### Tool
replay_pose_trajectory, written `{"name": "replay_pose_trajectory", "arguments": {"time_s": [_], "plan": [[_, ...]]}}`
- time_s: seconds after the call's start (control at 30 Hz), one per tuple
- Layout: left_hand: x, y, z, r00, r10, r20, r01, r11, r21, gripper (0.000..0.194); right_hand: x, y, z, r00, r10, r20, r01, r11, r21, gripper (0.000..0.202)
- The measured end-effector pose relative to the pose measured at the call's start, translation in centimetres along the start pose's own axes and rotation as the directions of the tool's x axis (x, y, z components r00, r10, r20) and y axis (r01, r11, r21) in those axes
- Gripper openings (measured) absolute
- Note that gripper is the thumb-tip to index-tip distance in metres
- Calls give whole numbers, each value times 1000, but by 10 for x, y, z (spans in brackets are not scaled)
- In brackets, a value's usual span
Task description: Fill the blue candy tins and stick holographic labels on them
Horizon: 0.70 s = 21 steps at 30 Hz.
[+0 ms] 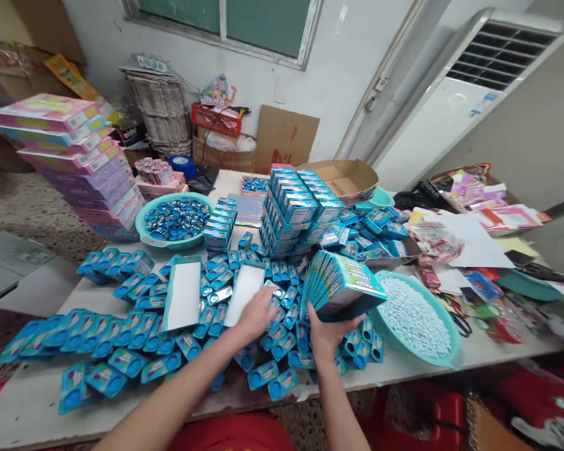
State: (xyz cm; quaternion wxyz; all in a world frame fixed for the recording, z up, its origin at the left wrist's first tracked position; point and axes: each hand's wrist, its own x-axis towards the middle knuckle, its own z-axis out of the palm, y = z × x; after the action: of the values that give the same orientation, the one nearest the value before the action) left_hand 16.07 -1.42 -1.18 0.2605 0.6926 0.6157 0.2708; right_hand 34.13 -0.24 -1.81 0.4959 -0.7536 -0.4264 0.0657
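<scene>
My right hand (pixel 328 335) grips a fanned stack of nested blue cardboard display boxes (pixel 352 285) from below, thumb and fingers around it. My left hand (pixel 257 312) is closed at the right edge of an open blue display box with a white inside (pixel 245 289); its fingertips are partly hidden. A second open display box (pixel 183 294) lies to the left, on top of the small packs. Many small blue packs with round ends (pixel 220 275) are spread beneath and around both hands, some in rows at the left (pixel 89 332).
Filled display boxes (pixel 289 213) stand stacked behind the hands. A turquoise basin of blue pieces (pixel 175 219) is at the back left, another of pale pellets (pixel 418 319) at the right. A carton of blue packs (pixel 373 232) sits behind it. Pink boxes (pixel 75 156) tower at the left.
</scene>
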Motion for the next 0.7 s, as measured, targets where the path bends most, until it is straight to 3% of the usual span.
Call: {"name": "replay_pose_trajectory", "arguments": {"time_s": [0.1, 0.23, 0.33, 0.5, 0.7], "plan": [[13, 32, 54, 974, 96, 206, -64, 985, -159, 76, 1, 6, 4, 1000, 20, -4, -20, 998, 55, 124], [22, 49, 91, 976, 0, 220, 50, 975, -219, 88, 7, 15, -8, 1000, 3, 15, -5, 993, 120, 112], [26, 55, 98, 973, -57, 222, 97, 980, -172, 86, 11, 17, -14, 1000, 23, -3, -22, 988, 153, 105], [28, 64, 95, 964, -116, 239, 151, 980, -130, 81, 14, 11, -20, 994, 106, 32, -110, 965, 237, 95], [37, 72, 89, 958, -184, 218, 213, 970, -115, 73, 15, 7, -24, 997, 62, -39, -48, 954, 295, 90]]}}
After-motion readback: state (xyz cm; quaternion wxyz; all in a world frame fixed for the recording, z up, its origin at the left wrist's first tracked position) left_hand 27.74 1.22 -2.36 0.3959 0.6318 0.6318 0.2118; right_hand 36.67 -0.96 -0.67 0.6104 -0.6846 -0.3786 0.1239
